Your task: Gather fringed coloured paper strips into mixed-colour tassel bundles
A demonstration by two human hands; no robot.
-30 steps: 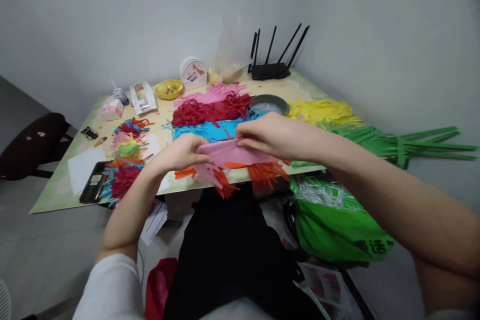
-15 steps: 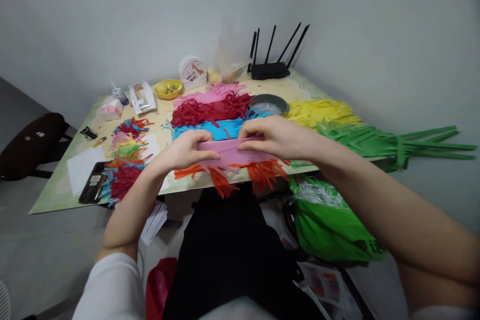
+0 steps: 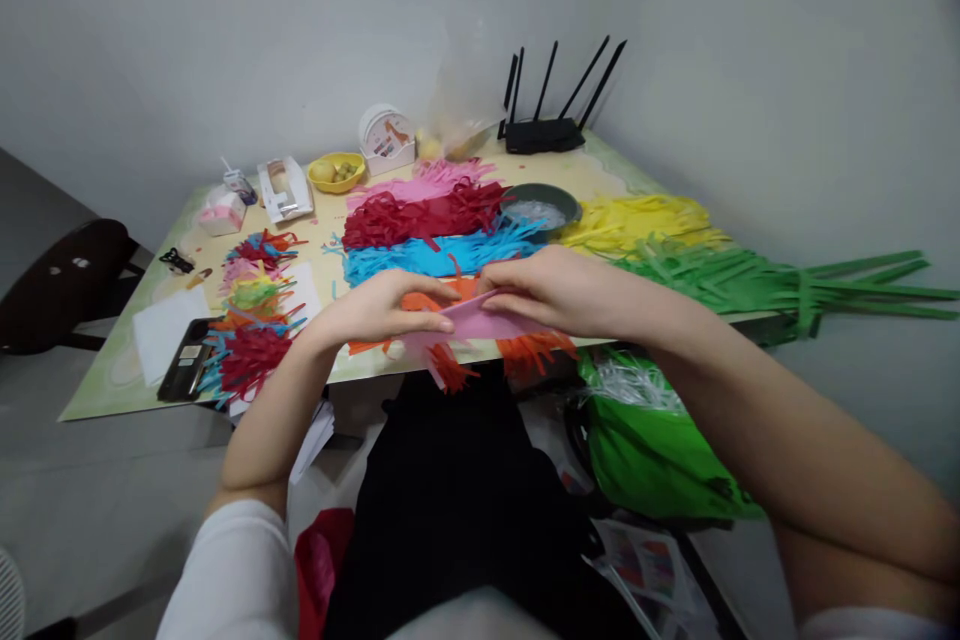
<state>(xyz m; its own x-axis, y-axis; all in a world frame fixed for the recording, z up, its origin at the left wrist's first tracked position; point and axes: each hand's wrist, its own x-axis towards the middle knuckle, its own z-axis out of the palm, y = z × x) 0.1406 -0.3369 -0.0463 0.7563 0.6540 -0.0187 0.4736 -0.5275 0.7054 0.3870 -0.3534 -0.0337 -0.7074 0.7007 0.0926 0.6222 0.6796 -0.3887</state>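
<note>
Between my two hands, over the table's near edge, is a pink fringed paper strip. My left hand pinches its left part with thumb and fingers. My right hand grips it close by, thumb and index finger pressed on the paper. Orange fringed paper lies under the strip, its ends hanging past the edge. Just beyond my hands are blue fringed paper and dark red fringed paper, with pink fringe behind them.
Yellow and green paper fringe lie on the right. A dark bowl, a router, a yellow fruit dish and a phone are on the table. A green bag sits below.
My hands have drawn closer together and slightly lower. The pink strip, stretched flat before, now slants and folds between them, with its left end hanging down; more orange paper shows behind it.
</note>
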